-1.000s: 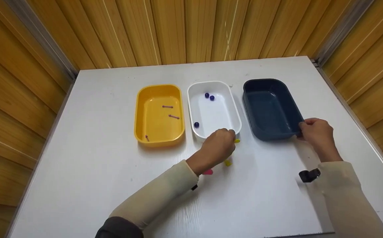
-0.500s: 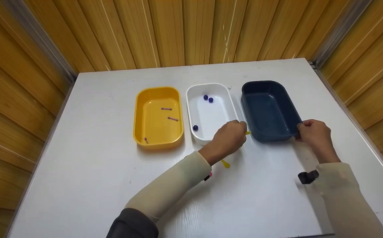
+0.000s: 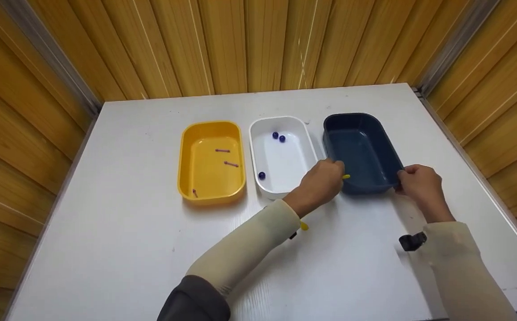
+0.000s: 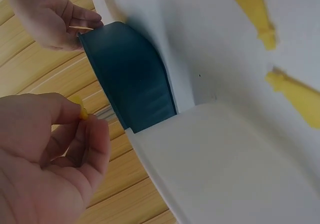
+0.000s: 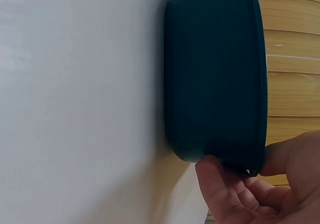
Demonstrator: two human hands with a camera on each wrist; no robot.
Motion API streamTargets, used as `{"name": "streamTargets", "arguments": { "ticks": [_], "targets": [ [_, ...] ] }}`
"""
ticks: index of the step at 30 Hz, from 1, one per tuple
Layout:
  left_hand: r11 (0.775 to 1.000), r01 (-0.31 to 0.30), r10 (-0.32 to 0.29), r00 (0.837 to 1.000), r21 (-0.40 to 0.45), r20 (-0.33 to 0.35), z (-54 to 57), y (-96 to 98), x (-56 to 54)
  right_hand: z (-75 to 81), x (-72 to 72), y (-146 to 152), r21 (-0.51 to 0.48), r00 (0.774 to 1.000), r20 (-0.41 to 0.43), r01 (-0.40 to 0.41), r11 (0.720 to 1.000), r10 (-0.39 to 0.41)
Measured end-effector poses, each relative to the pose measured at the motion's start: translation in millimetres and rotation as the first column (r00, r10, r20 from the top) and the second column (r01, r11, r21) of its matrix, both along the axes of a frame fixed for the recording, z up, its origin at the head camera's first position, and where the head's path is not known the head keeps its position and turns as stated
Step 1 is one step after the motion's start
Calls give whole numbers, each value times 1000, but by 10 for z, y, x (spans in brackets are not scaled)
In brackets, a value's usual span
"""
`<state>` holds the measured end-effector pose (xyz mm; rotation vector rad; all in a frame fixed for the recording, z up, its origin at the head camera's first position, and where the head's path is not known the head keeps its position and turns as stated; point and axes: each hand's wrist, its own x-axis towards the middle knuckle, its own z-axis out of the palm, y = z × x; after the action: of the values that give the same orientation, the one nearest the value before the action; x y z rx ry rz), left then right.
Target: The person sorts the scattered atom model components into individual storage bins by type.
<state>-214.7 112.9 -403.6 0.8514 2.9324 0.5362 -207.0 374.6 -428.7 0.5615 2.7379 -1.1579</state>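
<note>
One white tabletop [image 3: 107, 223] carried the yellow tray [image 3: 209, 178], the white tray [image 3: 285, 160] and the dark blue tray [image 3: 354, 145], which stood in a row. From my distant seat I took the dark blue tray as the one that mattered. The right hand [image 3: 421, 185] had its near right corner pinched, thumb at the rim and fingers against the outer wall; a light, steady grip seemed best there, since squeezing or lifting could tip the tray. The left hand [image 3: 323, 180], curled nearly closed, pinched a small yellow piece [image 3: 346, 176] between thumb and fingertips, by the near left part of the dark blue tray. I judged that the piece needed to clear that rim before any loosening, with the knuckles high, and that a low pass might knock the white tray beside it.

Of the large things, I could not see the near right corner of the white tray or the near left corner of the dark blue one, as the left hand covered both; the wrist views gave me only outer walls. Whether the pinched piece was over the opening or short of it, I could not tell, and most of its shape was lost in the grip. Two more yellow pieces [image 4: 297, 94] lay on the tabletop in the left wrist view, both cut off by its edges; from the head, the left sleeve [image 3: 252, 249] hid all but one tip.
</note>
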Motion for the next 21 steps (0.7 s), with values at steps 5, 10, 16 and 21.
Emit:
{"name": "streamTargets", "arguments": {
  "ticks": [5, 10, 16, 21],
  "targets": [
    [1000, 2, -2, 1000, -12, -20, -30, 97, -9, 0, 0, 4, 2, 1000, 13, 7, 1000, -7],
    [999, 4, -5, 999, -33, -44, -48, 150, -30, 9, 1, -11, 21, 1000, 0, 15, 1000, -15],
    [999, -23, 20, 998, -43, -60, -95, 187, -60, 8, 3, -52, 20, 1000, -10, 16, 1000, -16],
    [998, -11, 6, 995, -61, -96, -82, 212, -57, 22, 13, -39, 26, 1000, 7, 18, 999, -18]
  ]
}}
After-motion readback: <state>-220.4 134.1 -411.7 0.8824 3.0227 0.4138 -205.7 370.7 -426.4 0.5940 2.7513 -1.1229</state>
